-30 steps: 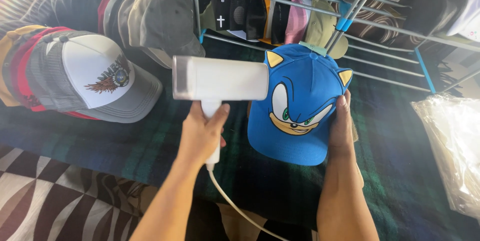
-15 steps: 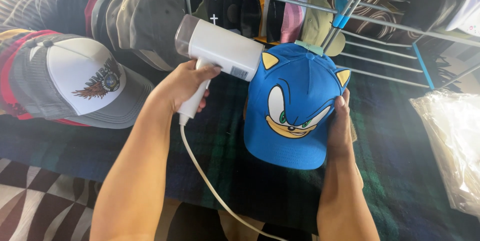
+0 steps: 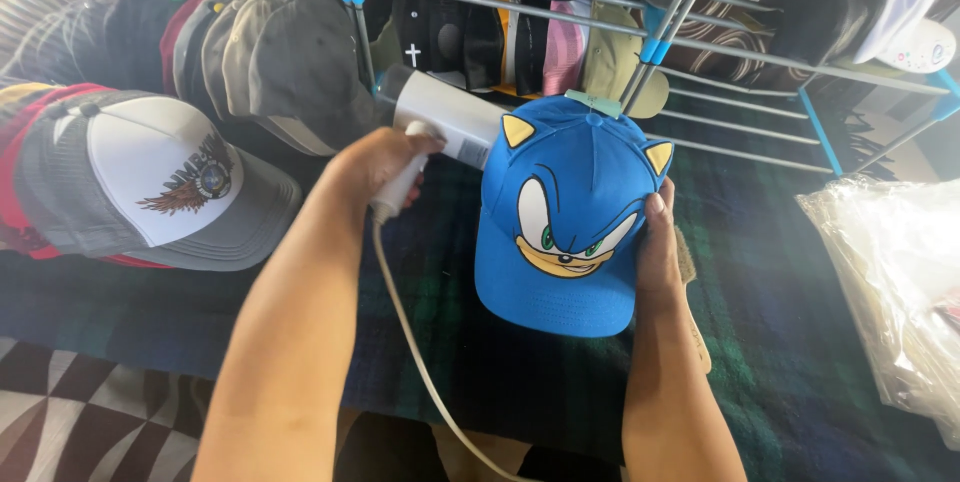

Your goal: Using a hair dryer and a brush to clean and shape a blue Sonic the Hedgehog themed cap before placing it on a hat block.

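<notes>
At the centre of the frame, the right hand (image 3: 658, 247) grips the right side of a bright blue fabric cap with a cartoon face and small yellow ears (image 3: 565, 212), fingers curled behind it and the thumb pressed on its front panel. The cap stands with its brim pointing down over a dark green and blue plaid cloth covering the surface (image 3: 780, 342). Left of centre, the left hand (image 3: 375, 162) is closed tight around the handle of a white plastic handheld garment steamer (image 3: 445, 122), whose head touches or nearly touches the cap's upper left side. A white cord (image 3: 410, 342) trails from the handle toward the bottom edge. At the left lies a grey and white mesh-backed cap with a winged emblem (image 3: 160, 187). A grey metal rack with blue joints (image 3: 650, 37) crosses the top, hung with many caps. A clear plastic bag (image 3: 890, 282) sits at the right edge.
</notes>
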